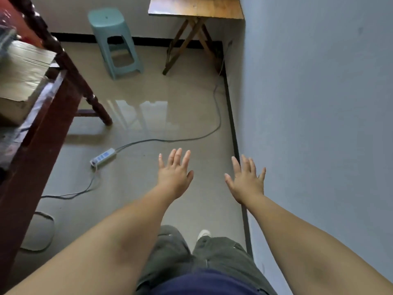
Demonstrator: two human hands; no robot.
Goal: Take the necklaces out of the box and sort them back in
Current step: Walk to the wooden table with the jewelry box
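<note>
My left hand and my right hand are both stretched out in front of me above the floor, palms down, fingers spread, holding nothing. No necklace shows in this view. A cardboard box sits on the dark wooden table at the left edge, well away from both hands; whether it holds necklaces I cannot tell.
I stand on a glossy tiled floor beside a pale wall on my right. A white power strip with cables lies on the floor ahead left. A green plastic stool and a folding wooden table stand farther off.
</note>
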